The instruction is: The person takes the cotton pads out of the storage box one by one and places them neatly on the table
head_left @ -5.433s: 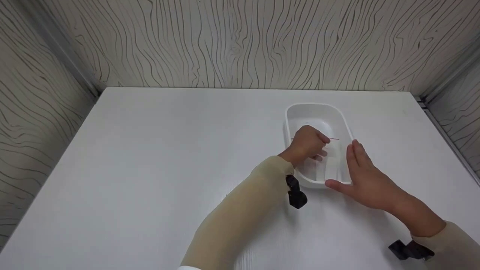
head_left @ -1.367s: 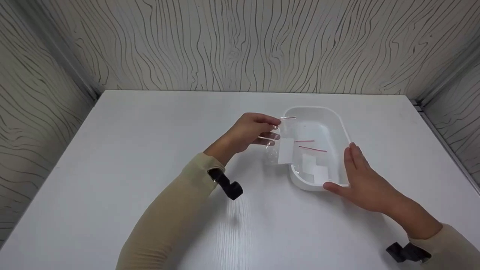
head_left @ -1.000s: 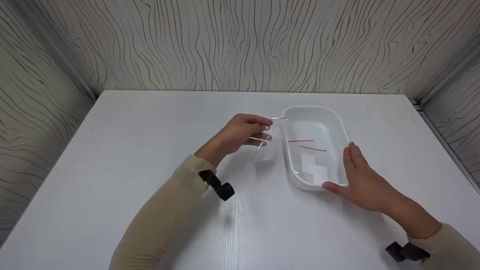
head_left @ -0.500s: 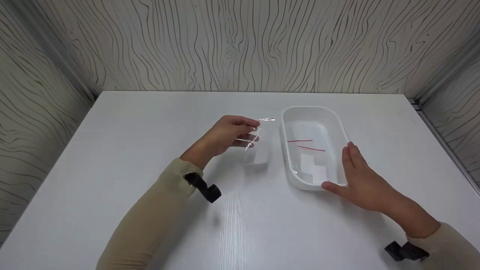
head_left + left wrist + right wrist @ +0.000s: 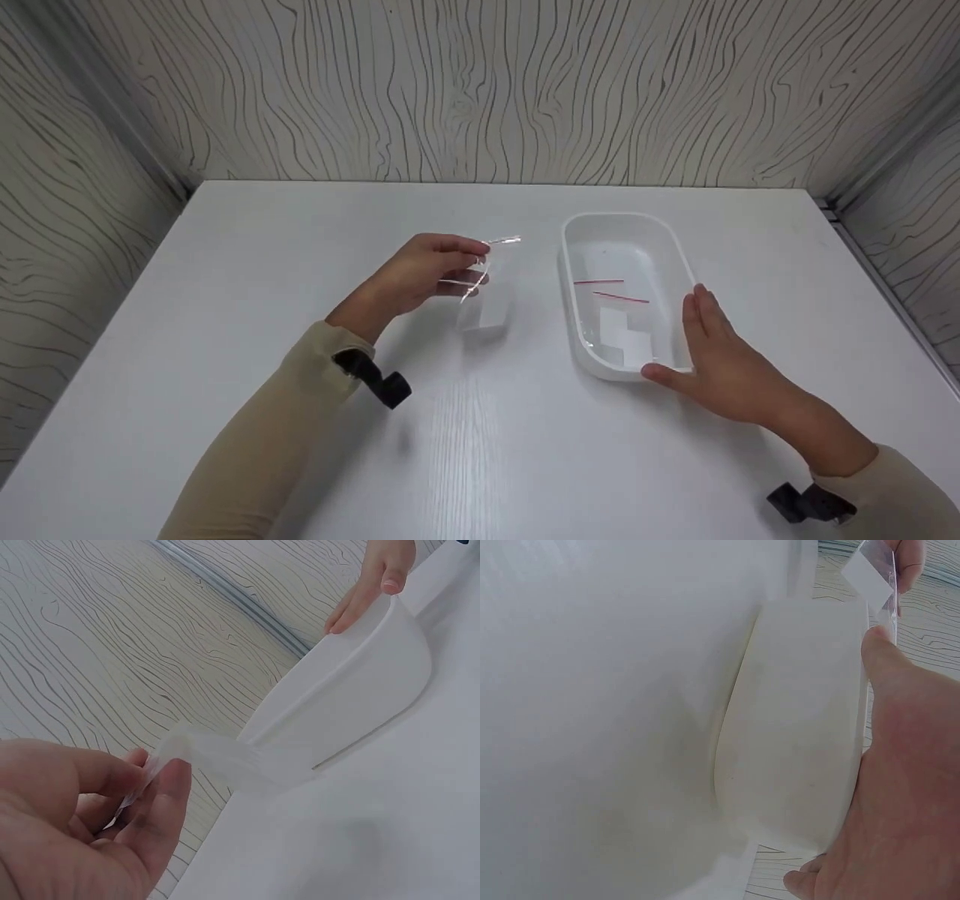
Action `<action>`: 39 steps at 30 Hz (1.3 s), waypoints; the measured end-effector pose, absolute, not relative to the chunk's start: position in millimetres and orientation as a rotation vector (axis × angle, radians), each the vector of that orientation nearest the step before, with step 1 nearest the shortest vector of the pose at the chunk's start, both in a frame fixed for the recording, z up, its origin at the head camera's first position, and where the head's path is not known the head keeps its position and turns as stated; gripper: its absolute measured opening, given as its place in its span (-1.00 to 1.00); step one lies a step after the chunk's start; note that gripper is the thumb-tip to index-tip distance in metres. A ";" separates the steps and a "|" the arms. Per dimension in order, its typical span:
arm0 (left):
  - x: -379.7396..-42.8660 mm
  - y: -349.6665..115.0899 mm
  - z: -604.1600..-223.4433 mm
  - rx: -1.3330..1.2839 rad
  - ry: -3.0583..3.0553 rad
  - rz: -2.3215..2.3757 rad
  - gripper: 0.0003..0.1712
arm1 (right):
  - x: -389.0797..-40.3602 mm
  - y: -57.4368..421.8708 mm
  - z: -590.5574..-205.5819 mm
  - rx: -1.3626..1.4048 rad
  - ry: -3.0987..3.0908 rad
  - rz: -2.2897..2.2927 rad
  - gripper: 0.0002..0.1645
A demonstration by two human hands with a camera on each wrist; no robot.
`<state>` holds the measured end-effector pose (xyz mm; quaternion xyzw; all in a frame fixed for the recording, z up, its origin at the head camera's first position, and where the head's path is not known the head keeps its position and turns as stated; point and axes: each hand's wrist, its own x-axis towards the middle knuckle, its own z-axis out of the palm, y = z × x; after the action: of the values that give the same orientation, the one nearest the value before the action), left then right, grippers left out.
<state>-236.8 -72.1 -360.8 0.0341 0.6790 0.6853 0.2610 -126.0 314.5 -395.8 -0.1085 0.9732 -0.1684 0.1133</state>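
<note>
My left hand (image 5: 427, 271) pinches a clear zip-lock bag (image 5: 493, 306) by its upper part, left of the white tub (image 5: 571, 315). The bag hangs above the table and bears a white label. In the left wrist view, thumb and fingers meet on the thin film of the bag (image 5: 217, 754). My right hand (image 5: 735, 375) lies along the tub's near right corner, fingers straight on the side rim and thumb on the near rim. Inside the tub lie more clear zip bags (image 5: 639, 346) with red seal lines and white labels; their exact number is unclear.
The tub stands on a white table (image 5: 285, 247), right of the middle. A wood-grain patterned panel (image 5: 465, 90) rises behind the table, with similar panels at both sides. Black wrist devices (image 5: 375, 379) sit on both sleeves.
My left hand reached into the tub earlier, then came out holding a zip-lock bag and moved left, away from the tub. The right hand has stayed at the tub's rim.
</note>
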 end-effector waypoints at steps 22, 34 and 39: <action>-231.3 -125.8 -375.8 0.082 1.863 1.771 -0.65 | -125.9 313.4 -395.0 -0.292 2.849 -0.496 0.53; -232.2 -158.1 -381.2 0.019 1.922 1.729 -0.57 | -125.7 312.2 -394.0 -0.296 2.854 -0.490 0.53; -234.2 -168.5 -380.5 0.014 1.962 1.670 -0.56 | -125.4 312.6 -394.8 -0.287 2.855 -0.487 0.55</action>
<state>-234.2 -168.5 -380.5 0.0052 0.7312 0.6226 0.2788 -125.4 312.6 -394.8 -0.0981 0.9744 -0.1662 0.1151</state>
